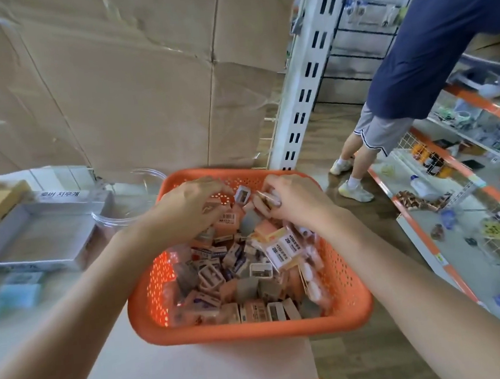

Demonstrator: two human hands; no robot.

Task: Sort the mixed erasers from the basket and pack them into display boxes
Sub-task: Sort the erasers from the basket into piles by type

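An orange perforated basket [348, 299] sits on a white surface and is full of several mixed erasers [238, 270] in orange, grey and white wrappers. Both hands are over its far end. My left hand [189, 207] curls its fingers around orange-wrapped erasers [227, 217] at the top of the pile. My right hand [292, 200] pinches a small pale eraser [269, 199] between fingers and thumb. A grey open display box [20, 260] lies left of the basket, its inside bare.
A clear plastic tub [129, 216] stands between box and basket. Blue packs [17, 294] lie at the left edge. Cardboard sheets [110, 80] rise behind. A person [431, 58] stands right, beside orange-edged shelves [459, 218] of goods.
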